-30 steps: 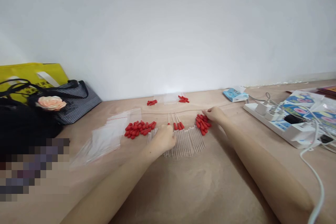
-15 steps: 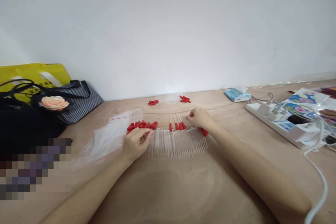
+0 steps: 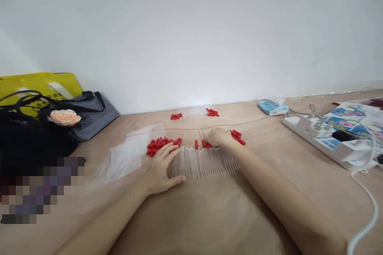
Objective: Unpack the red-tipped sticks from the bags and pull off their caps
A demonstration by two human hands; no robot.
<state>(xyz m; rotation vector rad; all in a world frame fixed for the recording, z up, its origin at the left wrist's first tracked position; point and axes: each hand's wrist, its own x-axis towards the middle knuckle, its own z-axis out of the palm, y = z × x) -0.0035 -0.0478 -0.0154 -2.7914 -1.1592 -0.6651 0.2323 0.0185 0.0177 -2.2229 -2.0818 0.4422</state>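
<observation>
A row of clear glass dropper tubes (image 3: 206,163) lies side by side on the table. At its left end rests my left hand (image 3: 160,169), fingers spread and thumb stretched out, holding nothing. My right hand (image 3: 220,137) is closed just beyond the row, its fingertips against the red-bulbed glass droppers (image 3: 196,144); what it grips is hidden. One pile of red rubber bulbs (image 3: 157,145) lies beyond my left fingers. Another group of red bulbs (image 3: 237,137) shows to the right of my right hand, partly covered by it.
Clear zip bags (image 3: 125,155) are spread at left. Near the wall lie more tubes (image 3: 198,112) between two small bulb groups. A power strip (image 3: 317,143) with plugs and cable stands at right, a blue tissue pack (image 3: 272,107) behind it. Bags (image 3: 95,115) sit far left.
My left hand has moved left off the tubes, then opened at the row's left end. My right hand has come from the right bulb pile leftward to the red-bulbed droppers.
</observation>
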